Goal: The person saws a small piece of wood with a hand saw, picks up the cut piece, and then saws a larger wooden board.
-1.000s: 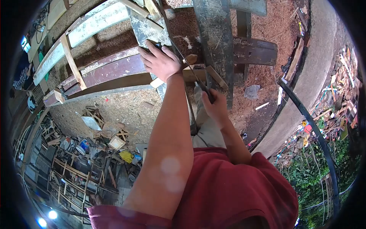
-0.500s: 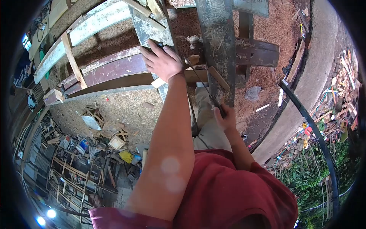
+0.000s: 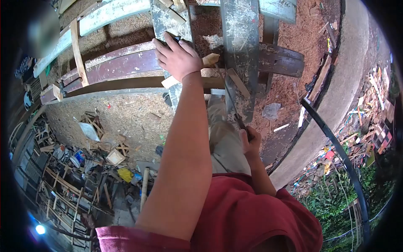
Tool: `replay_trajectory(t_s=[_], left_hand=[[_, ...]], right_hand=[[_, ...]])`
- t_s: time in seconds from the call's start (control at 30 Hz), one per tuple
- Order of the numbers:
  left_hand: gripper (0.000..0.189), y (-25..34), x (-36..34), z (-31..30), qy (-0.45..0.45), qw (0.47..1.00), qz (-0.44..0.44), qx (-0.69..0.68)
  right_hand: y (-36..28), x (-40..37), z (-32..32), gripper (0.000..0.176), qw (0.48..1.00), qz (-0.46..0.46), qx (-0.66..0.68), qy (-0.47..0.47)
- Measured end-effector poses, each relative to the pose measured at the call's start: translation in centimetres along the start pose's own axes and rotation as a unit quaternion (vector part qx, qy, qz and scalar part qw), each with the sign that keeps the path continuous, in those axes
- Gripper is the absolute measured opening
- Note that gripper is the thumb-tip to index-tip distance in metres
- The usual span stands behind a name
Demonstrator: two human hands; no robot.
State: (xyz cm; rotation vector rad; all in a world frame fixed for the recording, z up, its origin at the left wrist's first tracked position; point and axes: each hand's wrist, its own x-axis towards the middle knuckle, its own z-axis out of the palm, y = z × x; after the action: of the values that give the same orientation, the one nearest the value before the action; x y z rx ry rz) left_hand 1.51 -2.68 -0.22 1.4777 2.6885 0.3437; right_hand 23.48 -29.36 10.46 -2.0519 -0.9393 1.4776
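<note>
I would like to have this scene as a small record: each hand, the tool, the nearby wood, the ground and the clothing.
Left hand: palm down over a scratched plank; dark object under fingers mostly hidden
Right hand: closed around the tool's dark handle
Tool: long, thin, pointing away from the body
Nearby wood: short pale piece beside left hand
Ground: wood shavings
Clothing: dark red shirt

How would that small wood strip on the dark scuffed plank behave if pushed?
The small wood strip looks straight and solid, so it's probably stiff. Far smaller than the plank under it, it's likely light. Its flat sides suggest sliding rather than rolling, if it's loose; I can't tell whether it's fastened.
</note>
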Motion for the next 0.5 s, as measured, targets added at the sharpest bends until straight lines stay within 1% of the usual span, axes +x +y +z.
replay_trajectory(t_s=[0.1, 0.2, 0.3, 0.37, 0.43, 0.5], left_hand=[[0.058, -0.2, 0.0, 0.1, 0.019, 1.0, -0.003, -0.007], [0.06, -0.3, 0.0, -0.1, 0.011, 1.0, -0.009, -0.028], [0.061, -0.7, -0.3, 0.0, 0.065, 0.993, -0.019, -0.1], [0.063, -1.4, -0.6, -0.8, 0.075, 0.978, -0.013, -0.193], [0.062, -2.9, -0.9, -1.8, 0.122, 0.959, 0.049, -0.25], [0.06, -4.9, -2.2, -3.8, 0.085, 0.952, 0.156, -0.251]], right_hand=[[0.7, 0.4, -0.4, 0.032, 0.995, 0.034, 0.089, 0.021], [-2.5, 0.9, -0.2, 0.032, 0.995, -0.01, 0.086, 0.038], [0.6, 0.4, -0.6, 0.034, 0.992, -0.031, 0.108, 0.061], [0.7, -0.3, -1.5, 0.034, 0.993, -0.06, 0.088, 0.049], [0.0, -1.9, -2.5, 0.035, 0.993, -0.089, 0.062, 0.046], [-1.7, -3.1, -3.4, 0.035, 0.99, -0.13, 0.032, 0.047]])
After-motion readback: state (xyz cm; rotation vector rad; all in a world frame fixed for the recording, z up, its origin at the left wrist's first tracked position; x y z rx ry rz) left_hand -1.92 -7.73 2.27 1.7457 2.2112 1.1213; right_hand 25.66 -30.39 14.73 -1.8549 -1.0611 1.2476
